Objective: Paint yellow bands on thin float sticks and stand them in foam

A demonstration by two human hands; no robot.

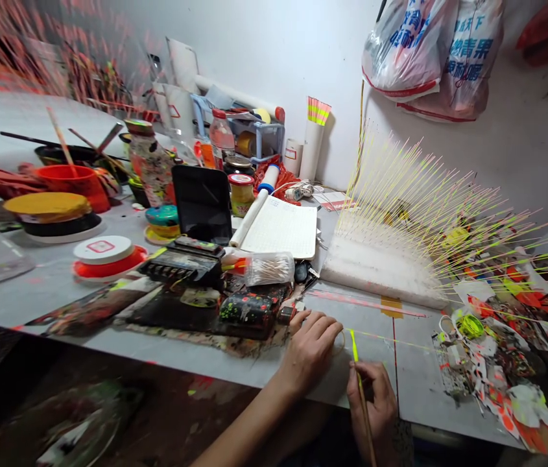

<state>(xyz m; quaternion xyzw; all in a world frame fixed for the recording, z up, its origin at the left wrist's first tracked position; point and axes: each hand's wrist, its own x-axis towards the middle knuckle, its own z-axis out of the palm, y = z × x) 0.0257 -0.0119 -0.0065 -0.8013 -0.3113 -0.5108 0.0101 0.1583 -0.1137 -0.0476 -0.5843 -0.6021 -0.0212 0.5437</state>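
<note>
Right hand [371,403] is closed in a pinch on a slim stick [362,395], whose yellow-green tip points far and slightly left, its long axis running near to far. Left hand [310,350] rests curled on the near edge of a white workbench [59,292], just beside the right; whether it grips the fine yellow line [390,340] running off to the right, I cannot tell.

Toward the right, a white foam block [375,272] bristles with fanned thin sticks [429,207] tipped yellow and pink. Plastic bags [429,52] hang far right, printed with blue Chinese characters, 青果 among them. Far left, a red bowl [72,185] holds a leaning stick [62,143]. Nearer the hands, a clear plastic bag [268,268] is packed with cotton swabs. Far along the bench, a paper tube [312,149] holds pink-and-yellow strips.
</note>
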